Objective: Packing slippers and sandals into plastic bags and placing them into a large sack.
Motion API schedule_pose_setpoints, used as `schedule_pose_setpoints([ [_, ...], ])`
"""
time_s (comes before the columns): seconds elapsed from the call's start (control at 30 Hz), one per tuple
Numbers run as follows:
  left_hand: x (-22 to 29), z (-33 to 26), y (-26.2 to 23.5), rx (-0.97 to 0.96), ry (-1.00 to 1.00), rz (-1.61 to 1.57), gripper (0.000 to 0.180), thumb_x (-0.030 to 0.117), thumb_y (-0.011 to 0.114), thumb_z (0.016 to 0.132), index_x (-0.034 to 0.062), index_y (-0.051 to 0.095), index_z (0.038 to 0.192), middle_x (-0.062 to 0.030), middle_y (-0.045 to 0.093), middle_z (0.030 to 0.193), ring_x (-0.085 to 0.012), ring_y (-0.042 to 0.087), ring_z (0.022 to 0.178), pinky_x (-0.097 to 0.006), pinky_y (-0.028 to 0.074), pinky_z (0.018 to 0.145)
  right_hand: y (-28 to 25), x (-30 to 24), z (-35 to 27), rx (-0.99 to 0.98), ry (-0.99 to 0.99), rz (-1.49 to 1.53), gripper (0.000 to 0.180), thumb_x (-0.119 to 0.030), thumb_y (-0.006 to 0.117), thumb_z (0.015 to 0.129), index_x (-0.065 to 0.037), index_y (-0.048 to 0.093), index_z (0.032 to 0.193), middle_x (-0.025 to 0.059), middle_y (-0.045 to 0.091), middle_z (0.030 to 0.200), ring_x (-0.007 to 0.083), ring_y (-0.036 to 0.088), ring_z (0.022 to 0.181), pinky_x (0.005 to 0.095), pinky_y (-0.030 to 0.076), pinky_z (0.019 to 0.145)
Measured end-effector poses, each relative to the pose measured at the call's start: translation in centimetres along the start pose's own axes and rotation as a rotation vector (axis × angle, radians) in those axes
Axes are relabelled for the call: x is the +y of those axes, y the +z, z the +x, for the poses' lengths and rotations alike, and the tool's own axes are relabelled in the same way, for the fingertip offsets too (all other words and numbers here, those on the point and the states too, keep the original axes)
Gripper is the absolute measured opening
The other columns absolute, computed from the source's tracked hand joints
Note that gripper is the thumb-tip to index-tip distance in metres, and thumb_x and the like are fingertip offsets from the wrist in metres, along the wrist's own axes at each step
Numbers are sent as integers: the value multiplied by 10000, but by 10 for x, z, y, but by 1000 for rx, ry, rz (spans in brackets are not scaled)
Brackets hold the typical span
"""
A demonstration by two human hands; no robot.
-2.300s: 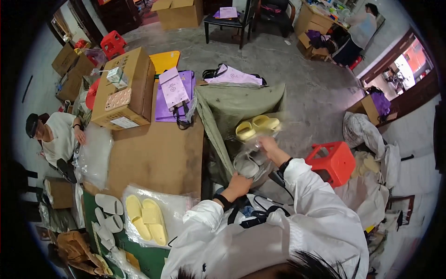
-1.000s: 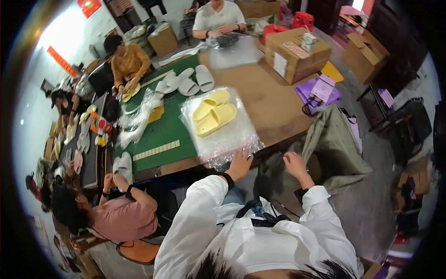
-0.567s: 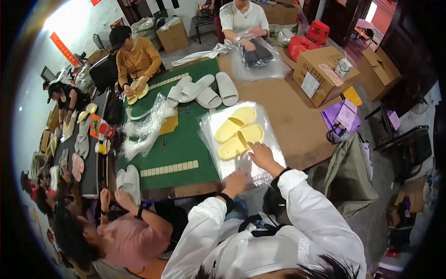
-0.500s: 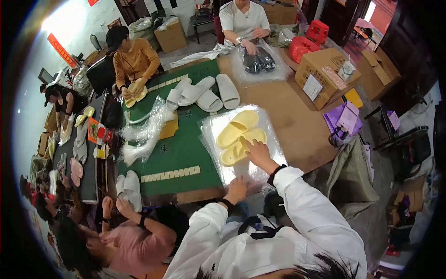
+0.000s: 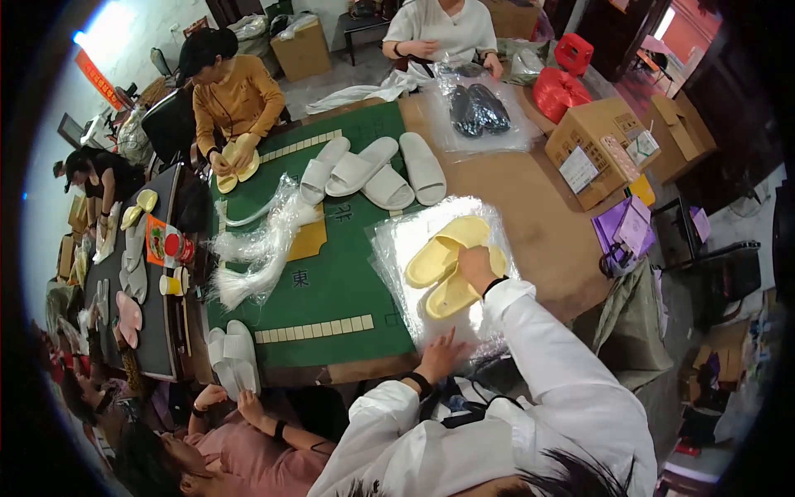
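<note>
A pair of pale yellow slippers (image 5: 430, 263) lies side by side on a stack of clear plastic bags (image 5: 387, 246) at the table's near edge. My right hand (image 5: 475, 270) is over the pair, closed on the right-hand slipper near its strap; its fingertips are partly hidden. Closer to me, my left hand (image 5: 441, 356) is at the near edge of the bags, slightly blurred, with its fingers apart and holding nothing. Several white slippers (image 5: 362, 167) sit just beyond the bags, some overlapping.
Clear plastic strips (image 5: 263, 257) spread over the green mat (image 5: 352, 290). Opposite, a person in white (image 5: 443, 33) stands by bagged dark slippers (image 5: 480, 109). A person in orange (image 5: 236, 99) handles yellow slippers. White slippers (image 5: 234, 356) stand by a person in pink. A cardboard box (image 5: 592, 149) is at right.
My right hand has shifted farther over the yellow slippers. The fingers of my left hand have spread. The person opposite has drawn a hand back from the dark slippers. The whole view has shifted somewhat.
</note>
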State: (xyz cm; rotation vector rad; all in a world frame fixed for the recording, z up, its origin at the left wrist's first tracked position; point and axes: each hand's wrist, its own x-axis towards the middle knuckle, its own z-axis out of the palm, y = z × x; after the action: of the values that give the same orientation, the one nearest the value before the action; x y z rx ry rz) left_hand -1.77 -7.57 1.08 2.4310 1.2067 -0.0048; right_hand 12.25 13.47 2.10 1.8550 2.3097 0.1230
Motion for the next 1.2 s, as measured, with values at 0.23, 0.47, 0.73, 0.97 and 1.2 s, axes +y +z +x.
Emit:
schedule_pose_setpoints([
  [0.23,-9,7,1,-166,-14,-5,435,236,494,799,210,479,1233,-211,242,1389,-322,476,1045,-414,420,848,-43,55,-46,329,-542,-234,247,-201,500,793,-147,585,1019,137,495,1152,274,515,978,377,428,713],
  [0.47,7,9,2,-2,-84,74,376,213,468,829,186,510,1202,-205,323,1340,-347,480,1016,-441,425,821,-6,42,-88,-51,-78,117,333,-155,512,778,-187,542,1108,59,606,817,260,532,839,402,414,691],
  [0.73,31,21,-4,-20,-306,128,323,215,477,799,156,586,1097,-112,426,1294,-304,511,950,-427,411,773,27,36,-76,-67,-65,690,680,-320,596,699,-120,354,1302,245,395,1239,404,399,1136,491,327,926],
  [0.97,38,36,-14,37,-448,239,393,204,520,751,57,530,1116,-36,535,1094,-245,507,931,-396,364,788,3,89,-78,-134,-200,1047,631,-232,639,687,-7,436,1240,235,530,1071,346,478,1046,385,382,897],
  [1.2,44,37,-17,246,-484,269,382,225,533,752,60,536,1096,-45,522,1016,-225,495,915,-371,370,774,-2,157,-116,-139,-224,1130,555,-143,680,698,23,490,1193,152,485,975,264,491,950,322,403,838],
])
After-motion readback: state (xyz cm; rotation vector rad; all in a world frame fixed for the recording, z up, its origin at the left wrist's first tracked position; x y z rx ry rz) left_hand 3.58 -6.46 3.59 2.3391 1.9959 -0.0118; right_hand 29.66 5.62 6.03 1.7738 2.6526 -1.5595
